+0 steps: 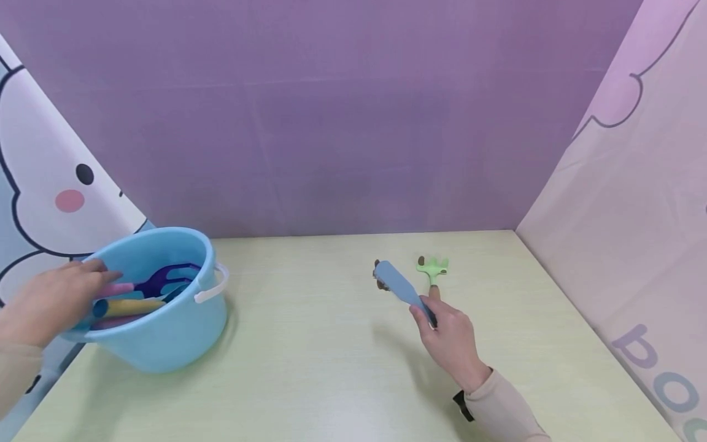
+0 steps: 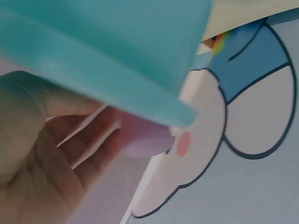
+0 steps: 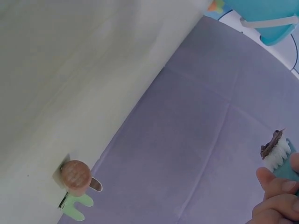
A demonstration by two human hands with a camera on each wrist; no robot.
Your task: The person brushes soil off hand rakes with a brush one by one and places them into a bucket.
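Observation:
Over the left rim of a light-blue bucket (image 1: 166,344), my left hand (image 1: 57,294) pinches the pink handle (image 1: 119,288) of a dark-purple garden fork (image 1: 154,284). The left wrist view shows the thumb and fingers meeting at the pink handle (image 2: 147,137), the fingertips partly hidden. My right hand (image 1: 450,334) grips a blue brush (image 1: 397,283) above the table. Brown bits cling to its white bristles (image 3: 279,154) in the right wrist view. Just beyond that hand stands a small light-green rake (image 1: 432,268) with a brown handle and brown patches on its head.
A yellow-handled tool (image 1: 129,307) and other tools lie in the bucket, whose white handle (image 1: 212,287) hangs on its right side. The pale table (image 1: 309,344) meets a purple backdrop (image 1: 353,123), with printed panels at both sides.

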